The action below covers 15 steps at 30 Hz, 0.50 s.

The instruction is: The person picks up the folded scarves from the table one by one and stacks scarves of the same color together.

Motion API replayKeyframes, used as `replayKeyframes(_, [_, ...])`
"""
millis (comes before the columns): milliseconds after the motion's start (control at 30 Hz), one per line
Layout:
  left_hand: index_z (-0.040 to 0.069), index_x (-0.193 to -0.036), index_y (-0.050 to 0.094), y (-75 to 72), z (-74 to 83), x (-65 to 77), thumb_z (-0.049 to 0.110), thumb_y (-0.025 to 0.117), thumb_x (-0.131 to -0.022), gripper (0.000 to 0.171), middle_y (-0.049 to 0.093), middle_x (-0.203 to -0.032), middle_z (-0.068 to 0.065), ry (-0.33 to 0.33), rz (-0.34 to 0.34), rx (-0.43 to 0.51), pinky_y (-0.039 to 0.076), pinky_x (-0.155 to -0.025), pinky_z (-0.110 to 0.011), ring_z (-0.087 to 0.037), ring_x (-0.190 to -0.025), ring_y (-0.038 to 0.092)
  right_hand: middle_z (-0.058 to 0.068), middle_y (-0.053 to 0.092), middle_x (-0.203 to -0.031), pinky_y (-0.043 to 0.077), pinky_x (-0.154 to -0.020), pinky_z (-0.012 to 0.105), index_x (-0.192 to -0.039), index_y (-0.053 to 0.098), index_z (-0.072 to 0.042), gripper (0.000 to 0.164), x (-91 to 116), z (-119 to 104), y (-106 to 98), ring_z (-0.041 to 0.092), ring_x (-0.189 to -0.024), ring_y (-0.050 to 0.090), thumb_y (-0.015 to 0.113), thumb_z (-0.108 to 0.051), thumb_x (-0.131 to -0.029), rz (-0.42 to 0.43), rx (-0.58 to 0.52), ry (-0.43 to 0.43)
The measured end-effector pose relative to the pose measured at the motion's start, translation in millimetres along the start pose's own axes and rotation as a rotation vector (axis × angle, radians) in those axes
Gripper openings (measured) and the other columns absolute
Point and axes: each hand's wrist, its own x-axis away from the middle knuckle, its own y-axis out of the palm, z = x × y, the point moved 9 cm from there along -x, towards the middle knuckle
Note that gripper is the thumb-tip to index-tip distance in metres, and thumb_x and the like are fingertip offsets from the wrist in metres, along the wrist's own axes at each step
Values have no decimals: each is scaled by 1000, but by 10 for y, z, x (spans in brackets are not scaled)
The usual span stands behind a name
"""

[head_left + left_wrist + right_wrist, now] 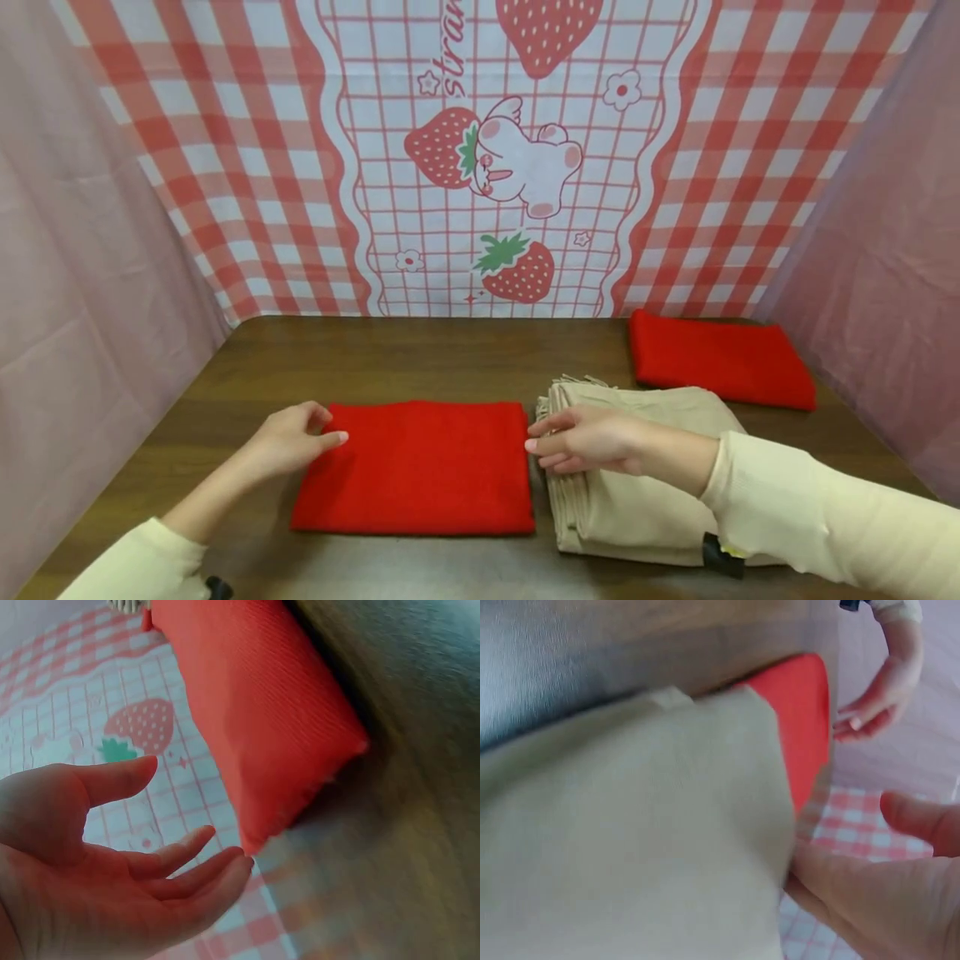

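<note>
The near red cloth (420, 475) lies folded on the table (420, 354), right of the left hand (288, 437) and left of the right hand (592, 437). Neither hand is clearly nearer. Both are loosely spread, gripping nothing. The cloth's long axis runs left-right, short ends facing the hands.

Left hand (288, 442) relaxed, right hand (594, 437) likewise

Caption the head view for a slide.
Left hand and right hand flank a folded red cloth beside a fringed beige cloth on a brown table.
</note>
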Motion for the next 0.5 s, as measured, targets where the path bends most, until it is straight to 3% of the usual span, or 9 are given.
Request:
replayKeyframes(200, [-9,-115,57,107,256,8,28,67,-87,48,62,-110,-24,45,-7,-96,51,-85,-50,-35,-100,60,27,51,-139,49,-101,43,-137,44,9,50,42,-111,-155,38,-129,51,55,-20,-98,-134,37,-33])
replayKeyframes(333, [-10,-121,54,200,397,38,31,68,-87,55,58,-120,-27,74,-1,-199,49,-92,-54,-42,-113,55,25,56,-135,51,-99,41,-137,44,8,53,40,-148,-367,33,-123,58,56,-23,-97,-115,72,-66])
replayKeyframes(433, [-9,-128,51,248,502,68,33,69,-87,61,53,-130,-29,112,6,-268,46,-98,-57,-46,-122,49,22,59,-131,52,-98,41,-136,46,7,53,32,-137,-575,27,-117,62,56,-26,-96,-55,90,-66])
replayKeyframes(500, [-6,-128,53,258,582,87,32,70,-86,59,55,-129,-25,152,17,-294,47,-98,-55,-43,-121,51,22,59,-132,51,-99,41,-137,45,7,52,33,-121,-729,26,-116,63,54,-26,-98,-11,101,-68])
